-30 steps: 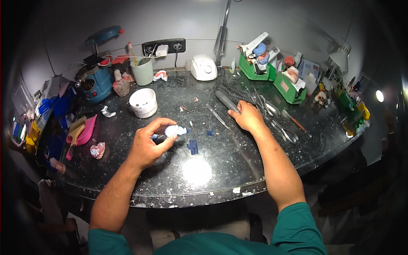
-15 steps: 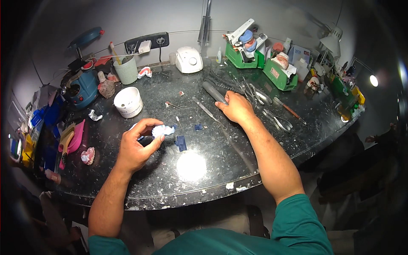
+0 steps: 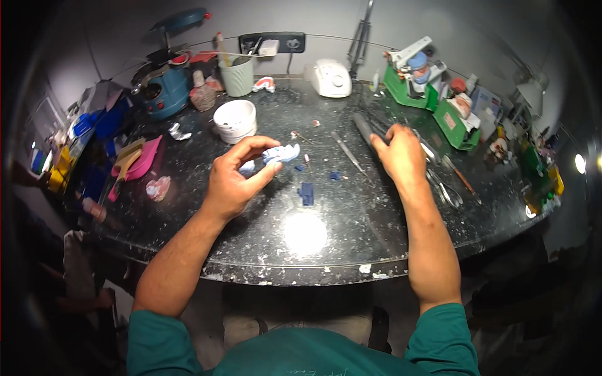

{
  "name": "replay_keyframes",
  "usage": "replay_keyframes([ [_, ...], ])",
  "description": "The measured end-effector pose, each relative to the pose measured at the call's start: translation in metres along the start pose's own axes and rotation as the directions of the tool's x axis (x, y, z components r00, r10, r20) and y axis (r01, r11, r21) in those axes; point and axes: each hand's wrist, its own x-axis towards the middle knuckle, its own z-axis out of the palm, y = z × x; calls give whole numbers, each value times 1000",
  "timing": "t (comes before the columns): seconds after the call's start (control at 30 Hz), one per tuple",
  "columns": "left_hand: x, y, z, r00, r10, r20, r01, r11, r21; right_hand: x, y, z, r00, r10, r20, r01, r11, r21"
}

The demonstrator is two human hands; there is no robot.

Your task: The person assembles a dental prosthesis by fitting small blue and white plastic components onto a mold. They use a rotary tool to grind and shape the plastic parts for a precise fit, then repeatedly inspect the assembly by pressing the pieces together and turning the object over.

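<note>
My left hand (image 3: 235, 175) pinches a small pale blue-and-white piece, like a dental cast (image 3: 280, 153), between thumb and fingertips above the bench. Another pale bit shows under its curled fingers. My right hand (image 3: 401, 153) hovers over the bench at the right. Its thumb overlaps the near end of a dark grey handpiece (image 3: 362, 126); whether it touches cannot be told. The bent fingers are apart from the thumb. Beneath and beside that hand lie several metal instruments (image 3: 445, 191). Left of it rests a slim metal knife (image 3: 349, 152). Dark blue wax pieces (image 3: 306, 194) lie between my hands.
Behind my left hand stands a white tub (image 3: 235, 122). A pink dustpan with a brush (image 3: 139, 160) and a pinkish cast (image 3: 158, 188) lie left. A white control box (image 3: 331, 78) and green bins (image 3: 454, 125) stand at the back. The bench's front edge (image 3: 313, 274) curves before me.
My view has turned left, so the bench appears shifted right. My left hand still holds the pale piece, tilted differently. My right thumb and fingers look more apart beside the handpiece, which stays put.
</note>
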Motion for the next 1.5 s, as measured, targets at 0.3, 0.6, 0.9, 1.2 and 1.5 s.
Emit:
replay_keyframes([
  [0.3, 2, -9, 18, 992, -118, 49, 121, 740, -662, -56, -93, 21, 585, -704, -402, 807, 453, 379],
  [0.6, 20, -5, -26, 993, -96, 71, 117, 904, -411, -53, -81, 32, 919, -359, -165, 269, 263, 926],
  [0.9, 15, -19, -74, 920, -182, 346, -73, 791, 608, -3, -25, 36, 823, -112, 557, -550, -402, 732],
  [1.2, 13, -10, -15, 968, -209, 138, 240, 607, -758, -39, -62, 19, 937, -348, -14, 12, -7, 1000],
  [1.5, -5, 17, 14, 972, -131, 195, 235, 582, -779, -62, -83, 3, 617, -604, -504, 778, 371, 508],
])
